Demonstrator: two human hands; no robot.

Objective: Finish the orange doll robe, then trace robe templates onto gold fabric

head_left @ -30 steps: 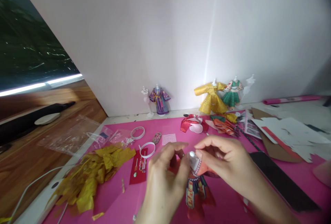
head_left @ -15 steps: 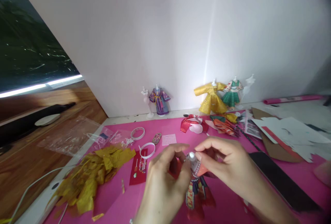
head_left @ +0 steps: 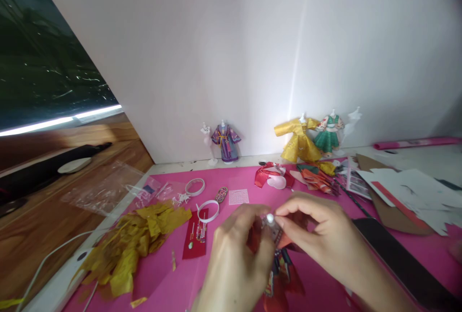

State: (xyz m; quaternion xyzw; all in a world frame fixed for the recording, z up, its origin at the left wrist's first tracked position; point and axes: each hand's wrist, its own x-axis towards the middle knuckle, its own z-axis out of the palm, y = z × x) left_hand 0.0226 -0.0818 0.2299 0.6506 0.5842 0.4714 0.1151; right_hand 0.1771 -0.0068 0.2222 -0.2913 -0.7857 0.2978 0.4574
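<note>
Between my hands stands a small doll mannequin (head_left: 270, 218) with a white neck knob, wearing a red and dark doll dress (head_left: 285, 269) with patterned trim. My left hand (head_left: 240, 254) is closed round its left side at the shoulder and hides much of the bodice. Right beside the neck, the thumb and forefinger of my right hand (head_left: 317, 228) are pinched together. Whatever is in that pinch is too small to make out. A bit of orange-red cloth shows below my right fingertips.
Yellow cloth scraps (head_left: 144, 240), a red card (head_left: 195, 240), tape rolls (head_left: 208, 211) and a bead sheet (head_left: 238, 197) lie left on the pink mat. A black phone (head_left: 393, 259) and paper scraps (head_left: 407, 194) lie right. Dressed mannequins (head_left: 299, 139) stand along the wall.
My left hand has turned inward over the doll's front, covering more of the bodice and the bead strand seen earlier. The right pinch stays near the neck. The whole view has shifted slightly.
</note>
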